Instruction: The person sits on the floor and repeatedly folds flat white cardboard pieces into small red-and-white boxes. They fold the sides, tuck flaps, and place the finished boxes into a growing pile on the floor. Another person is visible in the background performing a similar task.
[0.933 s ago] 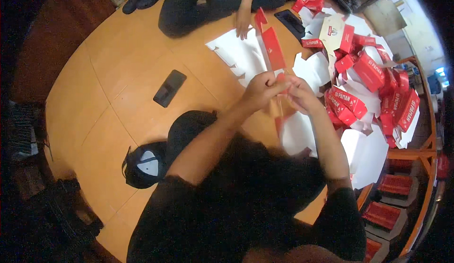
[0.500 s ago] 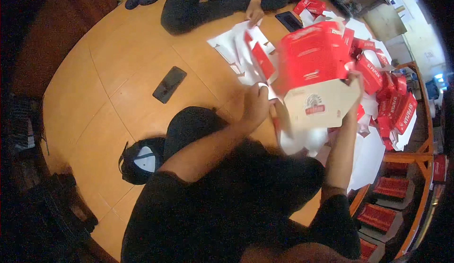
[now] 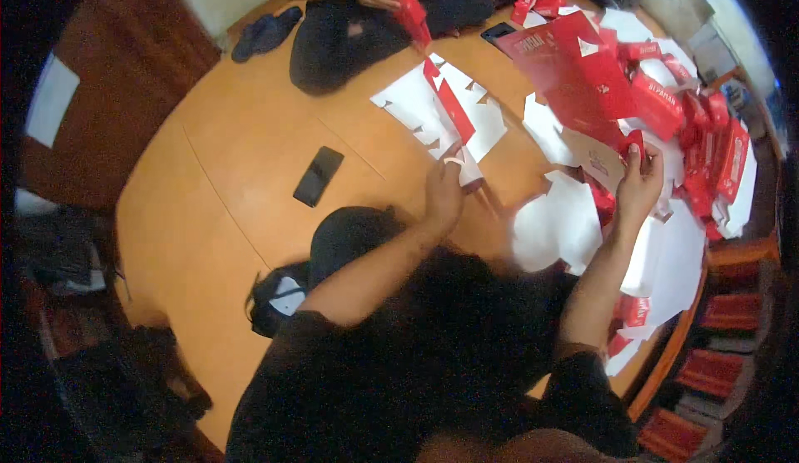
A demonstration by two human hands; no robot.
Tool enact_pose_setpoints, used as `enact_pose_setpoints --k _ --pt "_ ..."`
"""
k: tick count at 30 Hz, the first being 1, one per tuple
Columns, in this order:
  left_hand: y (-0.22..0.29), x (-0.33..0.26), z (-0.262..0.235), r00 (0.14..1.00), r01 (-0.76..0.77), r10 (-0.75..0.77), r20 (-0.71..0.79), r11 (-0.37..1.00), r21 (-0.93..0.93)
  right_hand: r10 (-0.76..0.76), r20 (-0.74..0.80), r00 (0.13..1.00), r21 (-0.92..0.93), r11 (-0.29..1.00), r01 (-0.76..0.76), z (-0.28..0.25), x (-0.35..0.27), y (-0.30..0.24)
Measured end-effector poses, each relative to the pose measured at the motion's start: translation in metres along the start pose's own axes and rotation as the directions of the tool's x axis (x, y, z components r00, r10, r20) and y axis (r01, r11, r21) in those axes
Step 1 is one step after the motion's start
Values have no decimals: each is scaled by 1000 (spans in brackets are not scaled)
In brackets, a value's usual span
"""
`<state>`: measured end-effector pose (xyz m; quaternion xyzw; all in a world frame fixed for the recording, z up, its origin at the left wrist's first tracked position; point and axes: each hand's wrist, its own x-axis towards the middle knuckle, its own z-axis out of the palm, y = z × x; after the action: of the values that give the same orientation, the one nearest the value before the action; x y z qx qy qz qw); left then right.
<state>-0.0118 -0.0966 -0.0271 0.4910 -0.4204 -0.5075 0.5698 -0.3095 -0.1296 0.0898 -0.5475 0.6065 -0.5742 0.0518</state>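
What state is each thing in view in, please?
Red carton: held up, tilted.
Right hand: closed on the red carton.
Opened carton: spread on the floor, mostly white side up.
Left hand: at the opened carton, grip unclear.
Nearer phone: flat, screen dark.
Black cap: on the floor.
Carton pile: loosely heaped.

The left hand (image 3: 445, 187) is held in front of the body with its fingers curled in, and its forearm (image 3: 376, 270) is slanted back toward the lower left behind it. Well apart, to the right of the left hand, the right hand (image 3: 642, 187) is held with thumb and fingers pinched together and pointed away from the body. Below that hand, the right forearm (image 3: 593, 284) is angled steeply back toward the elbow, both forearms being bared.
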Motion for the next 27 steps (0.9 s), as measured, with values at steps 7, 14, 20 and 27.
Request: enact_pose_setpoints --k 7,14,20,27 --pt "13 61 25 995 -73 35 -94 896 -439 42 -116 992 138 990 -26 -10 -11 29" --pt "-118 117 -15 989 145 -145 13 978 -147 -60 -18 998 152 986 62 1 -15 20" --pt "-79 85 3 859 -151 315 -403 909 388 -234 313 921 31 971 236 9 -29 19" --pt "88 22 11 742 -627 -143 655 196 754 -303 742 598 41 911 411 58 -56 23"
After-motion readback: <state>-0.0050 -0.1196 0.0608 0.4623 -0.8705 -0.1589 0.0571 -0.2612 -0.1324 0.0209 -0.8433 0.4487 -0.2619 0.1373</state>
